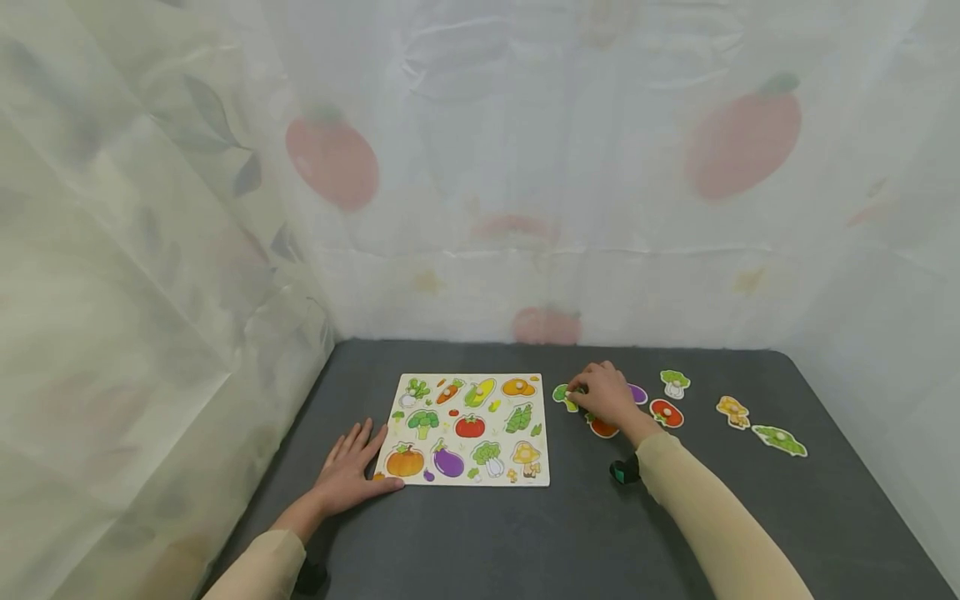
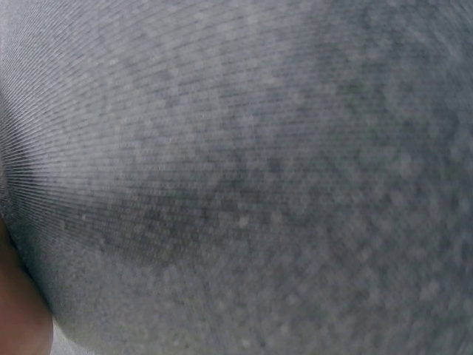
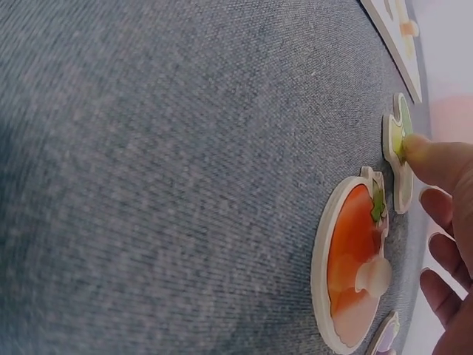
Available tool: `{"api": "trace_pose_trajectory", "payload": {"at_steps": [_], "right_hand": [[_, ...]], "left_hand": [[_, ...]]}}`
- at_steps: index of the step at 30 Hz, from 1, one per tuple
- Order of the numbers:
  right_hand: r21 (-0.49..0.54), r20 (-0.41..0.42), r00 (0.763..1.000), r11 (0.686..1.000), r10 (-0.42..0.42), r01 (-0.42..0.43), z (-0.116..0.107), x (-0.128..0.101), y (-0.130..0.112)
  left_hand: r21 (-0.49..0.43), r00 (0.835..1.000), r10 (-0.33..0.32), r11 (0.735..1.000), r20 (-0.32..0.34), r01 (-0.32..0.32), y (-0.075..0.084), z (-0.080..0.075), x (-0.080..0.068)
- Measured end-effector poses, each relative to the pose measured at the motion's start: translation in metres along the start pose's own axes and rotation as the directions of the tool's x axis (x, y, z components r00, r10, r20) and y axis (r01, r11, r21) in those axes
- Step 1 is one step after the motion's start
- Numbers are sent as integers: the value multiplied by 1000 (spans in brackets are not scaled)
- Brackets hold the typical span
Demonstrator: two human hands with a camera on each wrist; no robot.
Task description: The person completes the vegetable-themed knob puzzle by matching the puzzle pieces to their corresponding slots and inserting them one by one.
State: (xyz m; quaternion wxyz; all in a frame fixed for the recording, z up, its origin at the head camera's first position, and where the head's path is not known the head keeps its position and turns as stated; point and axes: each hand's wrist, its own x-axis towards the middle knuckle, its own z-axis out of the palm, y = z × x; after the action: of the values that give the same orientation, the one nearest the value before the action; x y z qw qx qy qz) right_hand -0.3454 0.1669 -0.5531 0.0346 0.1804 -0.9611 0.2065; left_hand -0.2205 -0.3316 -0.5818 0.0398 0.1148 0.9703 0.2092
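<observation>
My left hand [image 1: 347,477] lies spread on the grey table at the lower left corner of a vegetable puzzle board [image 1: 465,486], its thumb along the board's bottom edge. To the board's right, my right hand [image 1: 606,395] pinches the knob of a broccoli puzzle piece [image 1: 564,395] between thumb and forefinger. In the right wrist view the broccoli piece [image 3: 399,166] lies flat on the table under the thumb. Nearer the wrist is an orange pumpkin piece [image 3: 344,259] with a pale knob, partly covered by my hand in the head view. A purple eggplant piece [image 1: 637,394] shows beyond the hand.
Right of my right hand lie a tomato piece [image 1: 666,413], a bok choy piece [image 1: 675,383], a mushroom piece [image 1: 733,412] and a pea pod piece [image 1: 780,440]. Printed curtains [image 1: 465,183] close off the back and sides. The left wrist view shows mostly blurred grey cloth.
</observation>
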Motion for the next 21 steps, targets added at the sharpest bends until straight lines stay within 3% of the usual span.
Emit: {"api": "trace_pose_trajectory", "payload": {"at_steps": [9,21], "right_hand": [[0,-54,997,999,-49,49,-8,7,-16],[48,-52,984,984,-170,172,-2,23,-89]], "left_hand": [[-9,1000,17,1000,-13,-17,2,-3,-2],[-13,1000,16,1000,-5,-16,0,-2,-1]]}}
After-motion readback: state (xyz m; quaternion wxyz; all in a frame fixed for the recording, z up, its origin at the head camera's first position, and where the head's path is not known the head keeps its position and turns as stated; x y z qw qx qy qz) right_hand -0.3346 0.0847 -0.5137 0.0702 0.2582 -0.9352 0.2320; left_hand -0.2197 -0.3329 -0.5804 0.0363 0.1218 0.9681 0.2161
